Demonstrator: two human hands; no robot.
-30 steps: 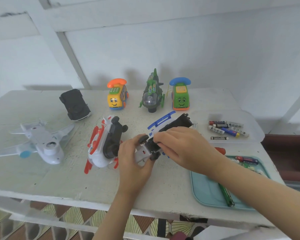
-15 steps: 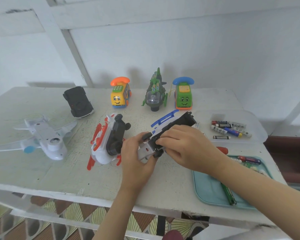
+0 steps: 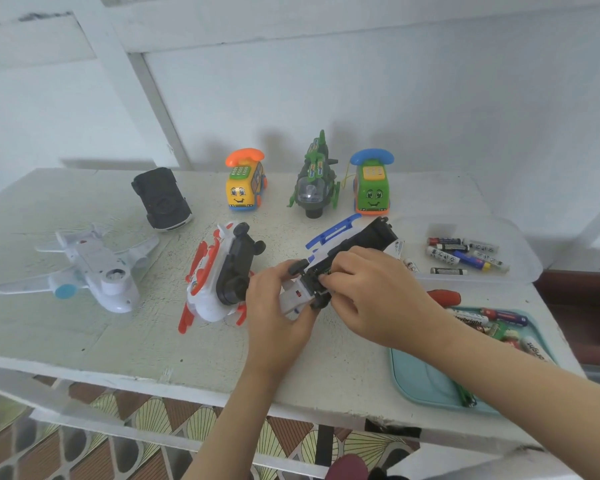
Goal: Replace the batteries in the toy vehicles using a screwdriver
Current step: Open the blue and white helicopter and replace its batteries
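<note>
- Toy vehicles are spread over a white table (image 3: 84,334); at far left a white airplane (image 3: 94,271) lies belly up.
- Behind it, to the right, a black car (image 3: 161,199) lies upside down.
- A red-and-white helicopter (image 3: 219,282) lies on its side, its black underside showing.
- Along the back stand a yellow phone car (image 3: 245,183), a green helicopter (image 3: 314,181) and a green phone car (image 3: 373,185).
- The left hand (image 3: 278,306) grips the white near end of a blue-and-white toy (image 3: 357,240), which is turned black underside up at the table's middle.
- The right hand (image 3: 378,296) curls over that underside, fingertips pinching at an opening.
- A clear tray (image 3: 523,268) holds loose batteries (image 3: 461,254).
- A red screwdriver handle (image 3: 445,296) shows beside the right wrist.
- A teal tray (image 3: 426,382) at near right holds mixed batteries (image 3: 499,318).
</note>
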